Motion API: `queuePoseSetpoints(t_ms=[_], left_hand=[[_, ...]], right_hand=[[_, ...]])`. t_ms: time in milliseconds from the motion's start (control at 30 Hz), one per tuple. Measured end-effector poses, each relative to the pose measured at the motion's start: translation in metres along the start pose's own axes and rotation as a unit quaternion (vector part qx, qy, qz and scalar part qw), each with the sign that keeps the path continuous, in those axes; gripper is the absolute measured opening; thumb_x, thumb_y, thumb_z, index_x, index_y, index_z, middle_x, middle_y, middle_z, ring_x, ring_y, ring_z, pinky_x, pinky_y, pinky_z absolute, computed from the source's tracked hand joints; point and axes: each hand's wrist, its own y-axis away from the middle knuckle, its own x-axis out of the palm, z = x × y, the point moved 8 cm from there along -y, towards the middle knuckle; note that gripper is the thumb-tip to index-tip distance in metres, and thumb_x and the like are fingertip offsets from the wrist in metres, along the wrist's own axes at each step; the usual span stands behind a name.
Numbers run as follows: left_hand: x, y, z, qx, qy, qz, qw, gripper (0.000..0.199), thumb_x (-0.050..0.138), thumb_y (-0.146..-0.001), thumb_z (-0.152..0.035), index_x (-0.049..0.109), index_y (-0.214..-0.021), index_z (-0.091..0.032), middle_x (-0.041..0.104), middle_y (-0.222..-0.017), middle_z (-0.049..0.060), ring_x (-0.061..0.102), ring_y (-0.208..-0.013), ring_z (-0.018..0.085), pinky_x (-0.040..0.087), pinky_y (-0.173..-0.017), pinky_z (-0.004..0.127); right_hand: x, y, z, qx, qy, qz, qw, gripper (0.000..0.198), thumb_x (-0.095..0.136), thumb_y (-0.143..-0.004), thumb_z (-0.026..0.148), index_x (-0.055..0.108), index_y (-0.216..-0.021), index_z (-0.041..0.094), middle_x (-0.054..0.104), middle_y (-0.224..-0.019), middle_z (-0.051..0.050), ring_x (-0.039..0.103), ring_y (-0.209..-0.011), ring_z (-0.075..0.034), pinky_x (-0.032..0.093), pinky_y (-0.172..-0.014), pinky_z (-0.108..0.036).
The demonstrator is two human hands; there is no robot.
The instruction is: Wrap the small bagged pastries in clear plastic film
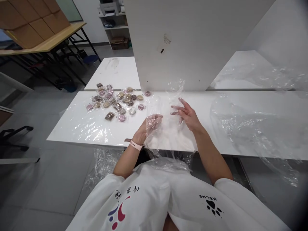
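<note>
Where the clear film (166, 126) lies: between the left hand (153, 124) and the right hand (189, 116), over the front of the counter (203, 106); twelve o'clock is straight ahead of the wearer.
Film's long axis: roughly twelve to six, a crumpled tip toward twelve; I cannot tell which end, if either, opens.
Left hand: at nine, fingers curled together under the film; whether they grip it I cannot tell.
Right hand: at two, open, fingers spread and pointing toward ten.
Wrapped pieces (117, 106): loosely clustered at ten.
Upright panel (180, 48): at twelve, bounding the counter's far side.
Near edge: at six, just before the white shirt (154, 189).
Open room: a bare strip at three, between right hand and loose plastic sheet (255, 128).
</note>
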Motion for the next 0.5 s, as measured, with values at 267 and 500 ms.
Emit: queuePoseSetpoints(t_ms=[267, 500], left_hand=[[-0.095, -0.026, -0.058, 0.192, -0.094, -0.221, 0.952, 0.009, 0.068, -0.079, -0.024, 0.066, -0.083, -0.016, 0.060, -0.067, -0.004, 0.053, -0.047, 0.006, 0.039, -0.045, 0.020], [-0.110, -0.033, -0.076, 0.217, -0.178, -0.236, 0.930, 0.020, 0.065, -0.086, -0.022, 0.067, -0.105, -0.018, 0.067, -0.104, 0.006, 0.063, -0.061, 0.009, 0.053, -0.058, 0.024]], right_hand=[[-0.071, -0.007, -0.019, 0.000, 0.082, -0.143, 0.986, 0.072, 0.063, -0.084, 0.026, 0.044, -0.153, 0.034, 0.075, -0.115, -0.003, 0.055, -0.047, -0.005, 0.040, -0.036, -0.017], [-0.142, 0.008, 0.021, 0.001, 0.352, -0.337, 0.873, 0.076, 0.069, -0.082, 0.029, 0.045, -0.153, 0.024, 0.063, -0.133, -0.015, 0.067, -0.105, -0.030, 0.057, -0.087, -0.052]])
